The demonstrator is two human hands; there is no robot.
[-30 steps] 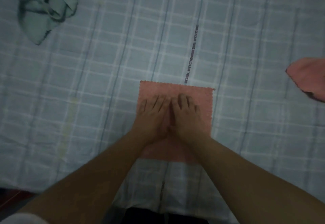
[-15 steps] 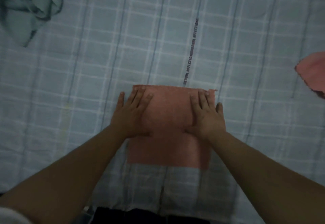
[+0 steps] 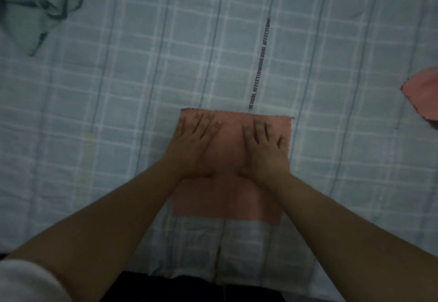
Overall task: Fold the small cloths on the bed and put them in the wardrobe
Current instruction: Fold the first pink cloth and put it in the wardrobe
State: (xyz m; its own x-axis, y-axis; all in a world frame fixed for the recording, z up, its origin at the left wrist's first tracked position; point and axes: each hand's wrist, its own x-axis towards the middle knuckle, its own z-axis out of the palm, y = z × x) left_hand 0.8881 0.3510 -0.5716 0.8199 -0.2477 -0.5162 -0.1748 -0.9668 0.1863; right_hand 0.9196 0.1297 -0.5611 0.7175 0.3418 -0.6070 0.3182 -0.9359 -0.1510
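The pink cloth [image 3: 227, 202] lies flat on the checked bed sheet [image 3: 118, 112], close to the bed's near edge and apparently already folded once. The left hand [image 3: 194, 145] and right hand [image 3: 263, 150] press its far half with straight fingers, so neither grip is closed on anything.

The likely trouble is that palms sliding over so soft a sheet could drag the top layer askew, leaving the edges mismatched. A second ago the hands touched at the middle. Half a second ago they were out at the sides, and now they sit slightly nearer each other. The cloth itself has not shifted.
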